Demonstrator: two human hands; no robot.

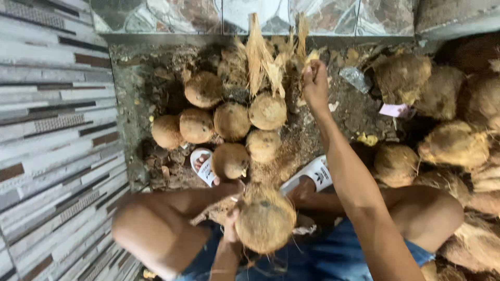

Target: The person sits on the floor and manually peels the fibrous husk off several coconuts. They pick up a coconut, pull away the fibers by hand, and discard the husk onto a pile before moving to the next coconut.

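**Husking coconuts on the ground**

A heap of unhusked coconuts (453, 140) lies right of the right hand's fingers. Husked coconuts (232, 120) cluster between both hands. The left hand (230, 224) has its fingers pressed against a partly husked coconut (264, 219). The right hand (315, 86), far ahead, pinches a strip of husk fibre (311, 56).

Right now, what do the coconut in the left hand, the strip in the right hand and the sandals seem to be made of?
Coconut: rough, matt brown fibre, hairy all over. Strip: dry, pale husk fibre, frayed into threads. Sandals: smooth white material, probably rubber or plastic, with a slight sheen.
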